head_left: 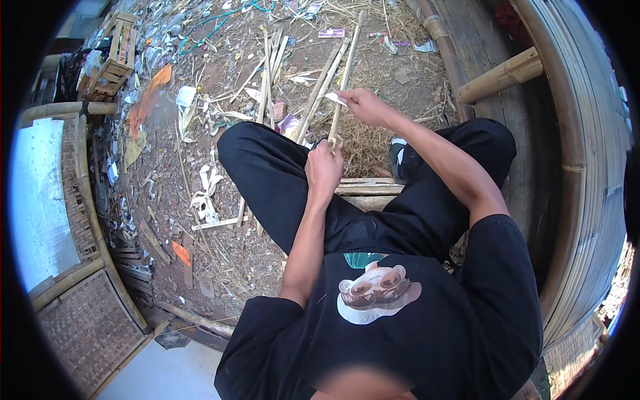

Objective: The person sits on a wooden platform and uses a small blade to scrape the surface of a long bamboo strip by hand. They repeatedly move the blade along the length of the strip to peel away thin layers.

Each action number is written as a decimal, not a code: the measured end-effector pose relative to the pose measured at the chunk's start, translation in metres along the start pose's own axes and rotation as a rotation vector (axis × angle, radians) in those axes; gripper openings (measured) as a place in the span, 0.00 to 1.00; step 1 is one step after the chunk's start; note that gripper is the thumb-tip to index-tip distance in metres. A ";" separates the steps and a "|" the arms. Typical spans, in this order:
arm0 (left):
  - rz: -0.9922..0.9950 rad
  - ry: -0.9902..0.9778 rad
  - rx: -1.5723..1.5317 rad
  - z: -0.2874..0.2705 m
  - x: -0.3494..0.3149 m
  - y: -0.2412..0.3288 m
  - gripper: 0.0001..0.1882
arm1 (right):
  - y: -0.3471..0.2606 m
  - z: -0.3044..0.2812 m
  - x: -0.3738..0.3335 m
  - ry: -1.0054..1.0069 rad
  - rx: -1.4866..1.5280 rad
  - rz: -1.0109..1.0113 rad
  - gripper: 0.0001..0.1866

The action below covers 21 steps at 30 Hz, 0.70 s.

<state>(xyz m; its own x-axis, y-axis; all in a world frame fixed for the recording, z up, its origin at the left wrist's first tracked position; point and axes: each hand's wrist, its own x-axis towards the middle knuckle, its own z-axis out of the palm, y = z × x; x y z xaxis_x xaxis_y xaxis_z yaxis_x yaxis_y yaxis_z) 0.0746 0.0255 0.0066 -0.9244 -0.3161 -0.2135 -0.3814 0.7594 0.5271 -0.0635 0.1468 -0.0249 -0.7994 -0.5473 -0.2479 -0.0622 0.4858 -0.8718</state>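
Observation:
My left hand point(325, 167) is closed between my knees around the near end of a long, pale bamboo strip point(347, 63). The strip slants away from me across the ground, and some thin, curled shavings seem to show at my fingers. Farther forward and to the right, my right hand point(367, 107) pinches a small, flat white piece point(335, 99) beside the strip. Whether this piece is a blade or a scrap cannot be made out. More bamboo strips point(323, 90) lie on the ground just left of the held one.
Litter and dry straw point(373, 147) cover the dirt ground. A wooden crate point(115, 60) stands at the far left. Woven bamboo panels point(87, 330) line the left, and a bamboo-framed platform point(487, 73) runs along the right. A shoe point(403, 160) shows beneath my right leg.

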 end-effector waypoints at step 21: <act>0.009 0.048 0.034 0.007 0.003 -0.009 0.20 | -0.003 0.022 0.017 0.283 -0.467 -0.358 0.08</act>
<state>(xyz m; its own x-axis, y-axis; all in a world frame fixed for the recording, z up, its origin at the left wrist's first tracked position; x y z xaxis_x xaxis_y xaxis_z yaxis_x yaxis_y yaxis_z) 0.0755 0.0219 -0.0049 -0.9269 -0.3353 -0.1687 -0.3736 0.7811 0.5003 -0.0634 0.1213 -0.0356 -0.8034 -0.5606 0.2007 -0.5564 0.5868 -0.5883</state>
